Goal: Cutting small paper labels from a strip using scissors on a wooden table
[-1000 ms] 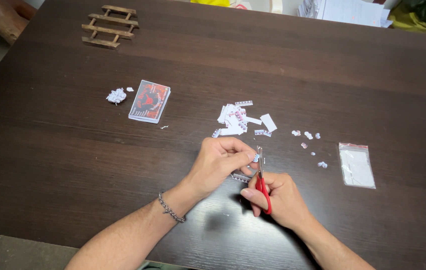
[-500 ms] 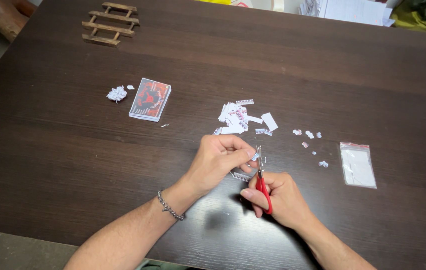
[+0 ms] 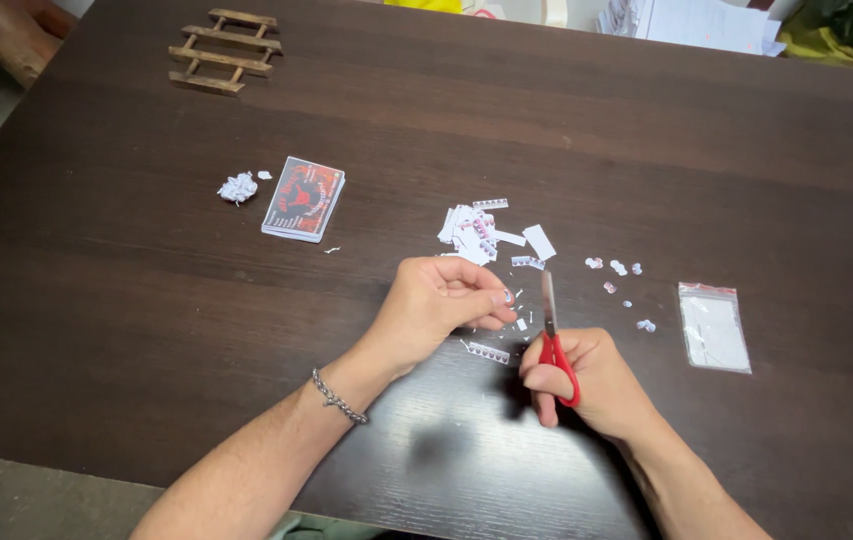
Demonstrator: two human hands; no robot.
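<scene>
Cutting appears well advanced: white paper scraps (image 3: 476, 232) lie beyond the hands. Left hand (image 3: 441, 305) pinches a small paper piece (image 3: 509, 297); right hand (image 3: 586, 380) grips red-handled scissors (image 3: 551, 335) beside it, blades nearly closed. Printed card stack (image 3: 303, 198) sits uncut, far left.

One dark brown wooden tabletop (image 3: 146, 330) carries everything here. Two bare hands work over its near edge: one left hand (image 3: 438, 305), with one silver chain bracelet (image 3: 338, 397) on its wrist, and one right hand (image 3: 591, 385). There is one pair of red-handled scissors (image 3: 552, 340). One stack of red-and-black printed cards (image 3: 303, 198) lies toward the left edge, with one crumpled white paper ball (image 3: 237, 186) just beside it. One small wooden slatted rack (image 3: 225, 50) sits by the far left corner. One clear zip bag (image 3: 712, 327) lies toward the right edge. One heap of white paper offcuts (image 3: 476, 232) lies mid-table, and about six tiny loose scraps (image 3: 618, 268) are scattered between it and the bag; the finer bits are too small to count.
</scene>
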